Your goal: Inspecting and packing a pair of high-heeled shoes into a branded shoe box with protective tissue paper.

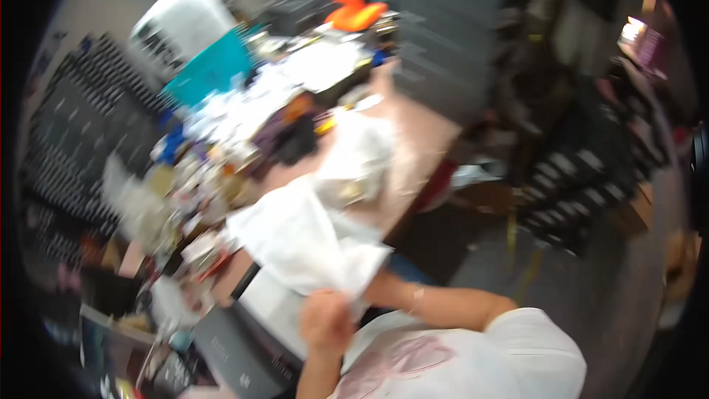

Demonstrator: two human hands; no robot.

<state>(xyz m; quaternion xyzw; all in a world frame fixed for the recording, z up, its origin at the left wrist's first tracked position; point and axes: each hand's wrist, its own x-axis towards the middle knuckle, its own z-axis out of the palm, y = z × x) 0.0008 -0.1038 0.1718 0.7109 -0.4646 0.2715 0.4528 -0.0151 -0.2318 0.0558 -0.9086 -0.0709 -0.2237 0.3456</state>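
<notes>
The view is blurred and tilted. My left hand (325, 319) is closed on the lower edge of a crumpled white plastic bag (299, 236), which I hold over the near end of the table. My right forearm (436, 303), with a thin bracelet at the wrist, reaches in from the right. Its hand disappears behind the bag's lower corner, so its grip is hidden. I wear a white T-shirt with a pink print (473, 358).
A pinkish table (417, 140) carries a second white bag (358, 155) and several cluttered small items on the left. A grey box (236, 347) lies below the bag. Farther off are a teal sheet (214, 66), an orange object (354, 4) and grey stacked drawers (443, 37).
</notes>
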